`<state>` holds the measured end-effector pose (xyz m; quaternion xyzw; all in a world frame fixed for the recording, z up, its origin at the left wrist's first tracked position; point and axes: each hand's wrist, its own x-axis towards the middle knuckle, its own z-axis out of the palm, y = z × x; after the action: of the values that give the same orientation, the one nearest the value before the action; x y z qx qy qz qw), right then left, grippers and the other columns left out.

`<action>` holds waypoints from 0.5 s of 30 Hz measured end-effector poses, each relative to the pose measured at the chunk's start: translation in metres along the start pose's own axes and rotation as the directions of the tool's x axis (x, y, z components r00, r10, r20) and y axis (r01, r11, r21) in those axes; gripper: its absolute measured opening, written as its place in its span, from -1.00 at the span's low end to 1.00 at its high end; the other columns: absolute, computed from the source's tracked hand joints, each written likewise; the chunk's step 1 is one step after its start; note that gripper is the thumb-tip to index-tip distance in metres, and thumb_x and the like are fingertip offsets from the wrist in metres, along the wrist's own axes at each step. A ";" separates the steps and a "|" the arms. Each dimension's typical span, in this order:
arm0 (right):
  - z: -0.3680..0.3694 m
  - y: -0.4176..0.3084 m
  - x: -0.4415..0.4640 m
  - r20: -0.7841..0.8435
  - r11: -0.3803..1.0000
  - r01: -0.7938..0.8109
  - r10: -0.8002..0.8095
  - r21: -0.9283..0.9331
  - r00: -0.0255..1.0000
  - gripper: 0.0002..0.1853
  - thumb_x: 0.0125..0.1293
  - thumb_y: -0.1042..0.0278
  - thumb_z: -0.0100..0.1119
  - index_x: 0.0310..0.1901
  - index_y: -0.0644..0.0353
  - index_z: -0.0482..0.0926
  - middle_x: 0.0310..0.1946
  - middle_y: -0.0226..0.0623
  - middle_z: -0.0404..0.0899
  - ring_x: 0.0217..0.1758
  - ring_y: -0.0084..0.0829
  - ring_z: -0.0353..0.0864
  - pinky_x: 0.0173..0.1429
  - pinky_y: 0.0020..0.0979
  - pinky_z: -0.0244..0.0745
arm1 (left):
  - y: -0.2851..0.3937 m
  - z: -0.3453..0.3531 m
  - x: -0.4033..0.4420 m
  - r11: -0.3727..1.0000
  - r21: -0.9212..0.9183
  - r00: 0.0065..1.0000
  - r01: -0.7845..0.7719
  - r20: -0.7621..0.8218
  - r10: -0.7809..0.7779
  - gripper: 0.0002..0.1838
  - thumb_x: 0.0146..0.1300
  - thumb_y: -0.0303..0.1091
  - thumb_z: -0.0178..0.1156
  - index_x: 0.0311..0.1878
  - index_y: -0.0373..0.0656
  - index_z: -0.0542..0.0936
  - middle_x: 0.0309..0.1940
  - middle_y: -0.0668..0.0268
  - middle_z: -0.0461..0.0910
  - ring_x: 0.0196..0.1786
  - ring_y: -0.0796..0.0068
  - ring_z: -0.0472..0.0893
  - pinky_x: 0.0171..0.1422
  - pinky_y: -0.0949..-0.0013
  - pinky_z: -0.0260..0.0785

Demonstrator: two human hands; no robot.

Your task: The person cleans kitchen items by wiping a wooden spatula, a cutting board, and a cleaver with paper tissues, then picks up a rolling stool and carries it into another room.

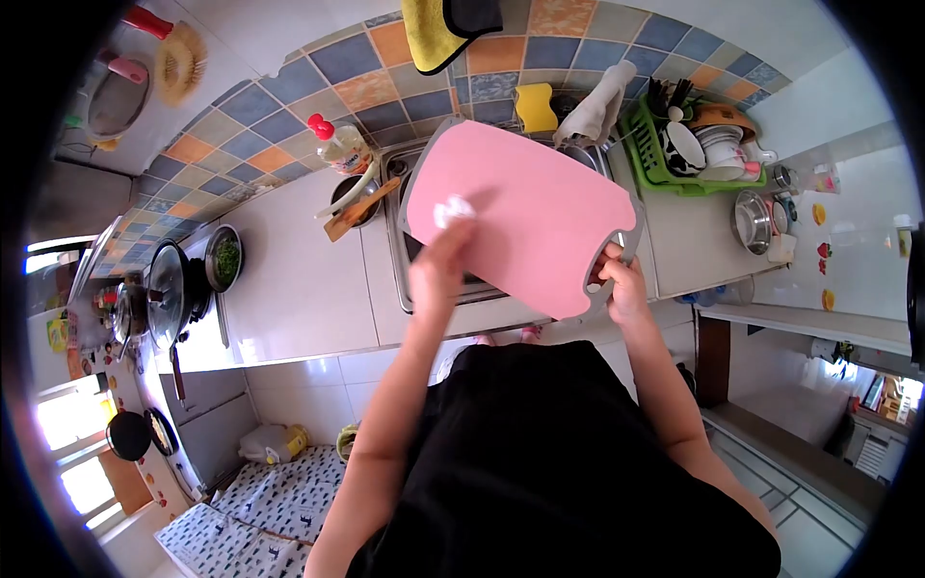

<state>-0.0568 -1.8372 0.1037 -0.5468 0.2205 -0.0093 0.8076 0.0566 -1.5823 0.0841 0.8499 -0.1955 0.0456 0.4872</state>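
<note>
In the middle of the frame, a pink cutting board [530, 217] with a grey edge is hanging aslant over the sink [402, 279], covering most of it. The right hand [624, 281], right of centre, is carrying the board: its fingers are hooking through the handle slot at the board's lower right end and grasping the rim there. The left hand [441, 268], left of centre, is lying over the pink face; its fingers seem to be pinching a white wad [453, 210], though blur is hiding how firmly they are closing and what the wad is made of.

Only one hand is visibly gripping the board, and that at one end, so hard pressure from the left hand near the opposite end could be levering against the right wrist; the board might twist, slip from the slot and drop onto the sink. If the surface is wet, which cannot be told here, the wad could skid.

Toward the upper left, a wooden spatula [362, 210] is resting across a bowl just beside the board, where a sideways swing could knock it. At the upper right, the green dish rack [708, 187] is standing near the board's corner, so a careless turn could jostle its crockery.
</note>
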 end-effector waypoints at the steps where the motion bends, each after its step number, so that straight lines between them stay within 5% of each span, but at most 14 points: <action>1: -0.002 0.006 0.004 0.004 1.000 0.005 -0.005 -0.009 1.000 -0.47 -0.09 0.52 -0.14 0.01 0.31 0.54 -0.24 -0.27 0.61 -0.28 -0.50 0.57 -0.23 -0.50 0.47 | 0.013 0.010 -0.007 0.994 0.008 0.994 -0.109 0.026 0.109 -0.54 0.04 -0.77 0.03 0.00 -0.21 0.65 0.01 0.13 0.64 0.08 0.21 0.64 0.18 0.30 0.49; 4: 0.007 0.004 0.007 -0.009 1.000 0.010 -0.010 -0.003 1.000 -0.55 -0.07 0.57 -0.14 -0.09 0.31 0.56 -0.32 -0.31 0.60 -0.34 -0.52 0.58 -0.28 -0.50 0.48 | 0.047 0.035 -0.022 0.947 -0.027 0.936 -0.321 0.143 0.322 -0.46 -0.02 -0.73 0.07 0.09 -0.19 0.61 0.08 0.13 0.60 0.13 0.18 0.60 0.22 0.24 0.48; 8: 0.033 0.005 -0.001 -0.162 0.998 0.025 -0.014 0.064 0.987 -0.61 -0.04 0.61 -0.15 -0.16 0.31 0.58 -0.37 -0.35 0.60 -0.38 -0.52 0.56 -0.30 -0.49 0.47 | 0.086 0.047 -0.021 0.909 -0.148 0.878 -0.389 0.241 0.414 -0.38 0.01 -0.74 0.03 0.22 -0.15 0.53 0.21 0.14 0.51 0.26 0.18 0.51 0.35 0.20 0.36; 12: 0.022 0.014 0.004 0.146 0.999 -0.043 0.043 0.000 0.988 -0.61 -0.03 0.60 -0.15 -0.16 0.33 0.58 -0.34 -0.36 0.61 -0.35 -0.52 0.58 -0.28 -0.48 0.47 | 0.070 0.048 0.007 0.909 -0.003 0.888 -0.417 0.212 0.408 -0.35 0.05 -0.69 0.01 0.30 -0.15 0.45 0.29 0.14 0.43 0.35 0.21 0.42 0.42 0.16 0.26; 15: 0.032 0.006 -0.003 0.136 0.998 -0.058 0.055 0.021 0.989 -0.61 -0.07 0.59 -0.15 -0.16 0.34 0.57 -0.33 -0.35 0.60 -0.35 -0.53 0.55 -0.27 -0.49 0.45 | 0.049 0.029 0.034 0.920 0.182 0.932 -0.346 0.180 0.315 -0.44 0.22 -0.59 -0.01 0.34 -0.11 0.41 0.36 0.19 0.37 0.44 0.22 0.29 0.50 0.03 0.06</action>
<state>-0.0494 -1.8057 0.1097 -0.5296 0.1804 0.0479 0.8274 0.0661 -1.6386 0.1173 0.8525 -0.3657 0.0852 0.3638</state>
